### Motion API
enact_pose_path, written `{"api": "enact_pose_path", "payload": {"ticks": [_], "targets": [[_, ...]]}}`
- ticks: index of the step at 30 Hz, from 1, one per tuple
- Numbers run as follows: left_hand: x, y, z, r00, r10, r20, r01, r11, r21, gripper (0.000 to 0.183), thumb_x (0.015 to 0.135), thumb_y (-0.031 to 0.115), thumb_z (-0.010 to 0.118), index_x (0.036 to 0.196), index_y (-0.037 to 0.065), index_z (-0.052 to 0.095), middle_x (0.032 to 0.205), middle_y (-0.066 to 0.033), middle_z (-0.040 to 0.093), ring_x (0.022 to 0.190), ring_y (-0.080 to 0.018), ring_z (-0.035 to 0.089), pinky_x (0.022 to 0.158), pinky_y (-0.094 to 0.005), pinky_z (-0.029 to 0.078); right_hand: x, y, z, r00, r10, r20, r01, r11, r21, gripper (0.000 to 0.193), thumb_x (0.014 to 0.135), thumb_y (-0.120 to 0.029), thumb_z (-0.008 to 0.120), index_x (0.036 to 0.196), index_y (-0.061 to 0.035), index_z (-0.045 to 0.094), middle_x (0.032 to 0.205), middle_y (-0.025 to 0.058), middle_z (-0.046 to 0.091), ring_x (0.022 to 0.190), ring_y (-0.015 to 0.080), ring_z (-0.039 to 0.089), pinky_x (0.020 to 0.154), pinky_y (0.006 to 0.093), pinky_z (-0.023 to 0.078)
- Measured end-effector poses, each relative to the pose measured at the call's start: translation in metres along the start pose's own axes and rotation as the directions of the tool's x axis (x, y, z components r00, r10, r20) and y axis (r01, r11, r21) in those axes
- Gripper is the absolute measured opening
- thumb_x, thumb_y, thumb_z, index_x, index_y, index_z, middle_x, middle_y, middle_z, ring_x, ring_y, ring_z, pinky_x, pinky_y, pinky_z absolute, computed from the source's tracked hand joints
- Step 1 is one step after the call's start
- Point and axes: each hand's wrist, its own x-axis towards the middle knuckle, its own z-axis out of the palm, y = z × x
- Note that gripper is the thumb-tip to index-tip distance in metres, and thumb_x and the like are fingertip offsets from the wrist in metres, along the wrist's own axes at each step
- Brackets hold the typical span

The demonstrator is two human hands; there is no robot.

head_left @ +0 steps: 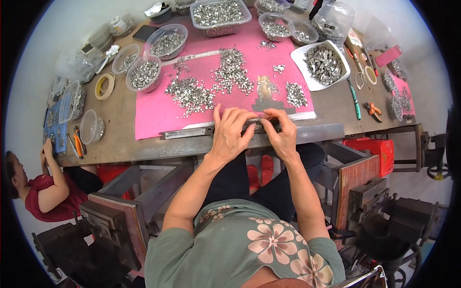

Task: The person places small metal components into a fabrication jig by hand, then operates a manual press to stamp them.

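1. Left hand (231, 128), just below the middle of the frame, had its fingers spread over the bench edge, with only a narrow space between thumb and forefinger at a dark metal piece (250, 124).
2. Right hand (282, 132) was close beside it, thumb and forefinger also narrow, at the other end of that piece. How firmly either hand gripped it, I could not tell; the fingers partly hid it.
3. The dark metal piece was at the frame's centre, above a grey metal rail (314, 132) along the bench edge.
4. Just above the right hand lay flat grey strips (273, 106), with thin gold-brown strips (265, 88) beyond.
5. Small silver pieces (192, 94) lay in heaps across the pink mat (153, 117), upper centre.
6. A white square bowl (299, 61) of darker silver pieces was in the upper right; a large clear tub (222, 31), filled with more, was at top centre.
7. Toward the right edge were a green pen (355, 103) and orange-handled pliers (372, 110).
8. At far left, another person in a maroon top (53, 197) sat with arms raised to a blue mat (62, 144).
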Motion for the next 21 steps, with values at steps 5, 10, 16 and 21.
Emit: {"api": "enact_pose_path", "payload": {"ticks": [5,10,16,21], "targets": [[-0.001,-0.003,0.002,1.0,-0.005,-0.009,0.005,0.998,-0.061,0.021,0.084,0.006,0.07,0.104,0.008,0.068,0.1,-0.0042,0.066,0.106,-0.0259,0.061,0.113,-0.0633,0.027,-0.003,0.002,0.002,0.995,-0.095,0.029,0.097,0.991,-0.092,0.034,0.082,0.004,0.075,0.115,-0.0046,0.068,0.094,0.0081,0.07,0.088,0.0252,0.065,0.079,0.0367,0.053],[-0.003,-0.004,0.002,1.0,0.021,-0.008,-0.021,0.999,-0.026,0.018,0.083,0.008,0.072,0.102,0.009,0.069,0.098,-0.0038,0.066,0.104,-0.0256,0.061,0.112,-0.0645,0.028,-0.004,0.005,0.001,0.998,-0.052,0.027,0.053,0.998,-0.026,0.032,0.085,0.002,0.075,0.116,-0.0037,0.068,0.094,0.0094,0.07,0.085,0.0234,0.067,0.077,0.0345,0.054],[-0.002,0.0,0.003,1.0,-0.005,0.014,0.005,1.0,-0.006,0.013,0.084,0.015,0.078,0.096,0.013,0.075,0.1,-0.0008,0.068,0.104,-0.0235,0.062,0.115,-0.0622,0.024,-0.008,0.015,0.002,0.99,0.136,-0.027,-0.13,0.976,0.173,0.028,0.09,-0.001,0.072,0.118,-0.0024,0.067,0.095,0.0094,0.071,0.081,0.0175,0.07,0.074,0.0307,0.055],[0.005,0.002,-0.001,1.0,-0.006,0.003,0.006,1.0,-0.019,0.009,0.085,0.014,0.077,0.093,0.013,0.074,0.093,-0.0008,0.066,0.101,-0.0233,0.061,0.113,-0.0629,0.026,-0.007,0.015,0.002,0.993,0.117,-0.026,-0.113,0.984,0.135,0.027,0.091,-0.002,0.072,0.117,-0.0023,0.067,0.094,0.0091,0.072,0.08,0.0167,0.07,0.073,0.0303,0.055]]}}
